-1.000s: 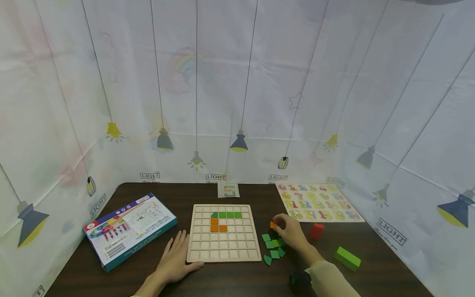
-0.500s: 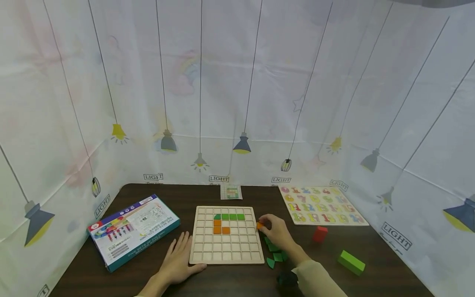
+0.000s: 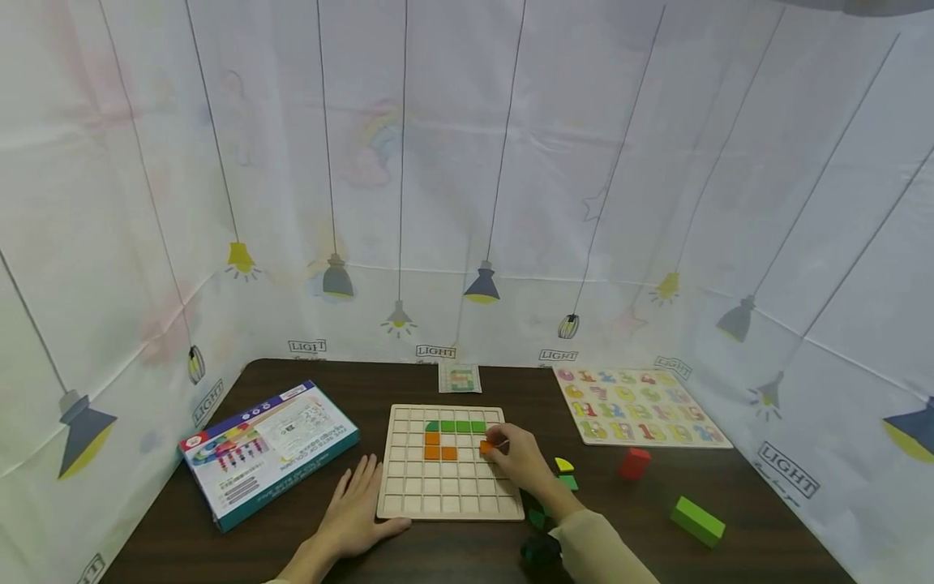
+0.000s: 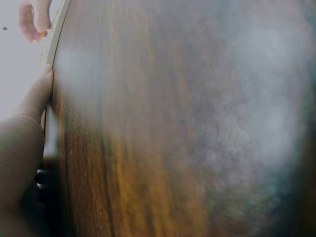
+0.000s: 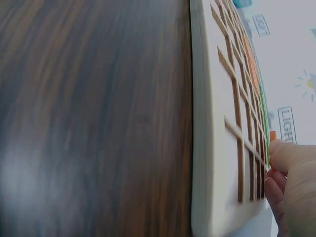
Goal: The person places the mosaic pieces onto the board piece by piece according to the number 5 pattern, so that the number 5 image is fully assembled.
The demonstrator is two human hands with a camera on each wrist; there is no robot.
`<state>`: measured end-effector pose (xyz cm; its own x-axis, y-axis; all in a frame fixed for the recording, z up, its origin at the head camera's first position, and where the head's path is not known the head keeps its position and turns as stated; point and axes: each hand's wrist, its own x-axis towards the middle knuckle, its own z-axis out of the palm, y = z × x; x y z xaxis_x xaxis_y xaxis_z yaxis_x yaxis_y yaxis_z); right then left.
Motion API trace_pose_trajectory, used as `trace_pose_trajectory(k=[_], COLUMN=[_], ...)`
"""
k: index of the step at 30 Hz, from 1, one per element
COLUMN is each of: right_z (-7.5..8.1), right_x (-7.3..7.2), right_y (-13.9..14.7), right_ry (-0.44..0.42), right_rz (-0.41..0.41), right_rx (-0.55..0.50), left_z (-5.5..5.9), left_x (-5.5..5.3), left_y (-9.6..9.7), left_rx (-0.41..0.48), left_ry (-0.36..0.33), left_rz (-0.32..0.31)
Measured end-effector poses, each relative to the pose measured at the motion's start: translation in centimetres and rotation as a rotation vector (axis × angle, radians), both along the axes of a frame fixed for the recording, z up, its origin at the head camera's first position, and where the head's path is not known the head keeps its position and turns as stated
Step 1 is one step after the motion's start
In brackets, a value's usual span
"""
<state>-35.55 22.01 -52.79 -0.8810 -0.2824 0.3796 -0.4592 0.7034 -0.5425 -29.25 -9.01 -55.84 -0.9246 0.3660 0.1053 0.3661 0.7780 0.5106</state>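
A square wooden grid board lies mid-table in the head view. Its upper cells hold a row of green tiles, and below them are several orange tiles. My right hand pinches an orange tile over the board's right side; the right wrist view shows that tile's edge between thumb and fingers. My left hand lies with straight fingers along the board's left edge, its thumb at the near edge. More green tiles and a yellow piece lie right of the board, partly hidden by the right forearm.
A flat box lies at the left. Behind the board is a small pattern card. A number board lies at the back right, with a red block and a long green block in front.
My right hand has carried the orange tile leftward from the loose pieces to above the board. The left hand has stayed at the board's edge. The view has shifted slightly.
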Motion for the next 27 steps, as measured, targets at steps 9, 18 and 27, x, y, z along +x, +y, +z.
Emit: trace_pose_trajectory(k=[9,18,27], right_z=[0.0,0.0,0.1], right_x=[-0.4,-0.4,-0.2], right_y=[-1.8,-3.0,-3.3], right_ry=[-0.023,-0.027,-0.022], right_rz=[0.047,0.090,0.077], right_rx=[0.016,0.055,0.101], left_z=[0.3,0.4,0.3], left_x=[0.0,0.1,0.2], left_y=[0.2,0.1,0.0], left_rx=[0.000,0.001,0.004], left_ry=[-0.014,-0.009,0.008], left_rz=[-0.005,-0.006,0.003])
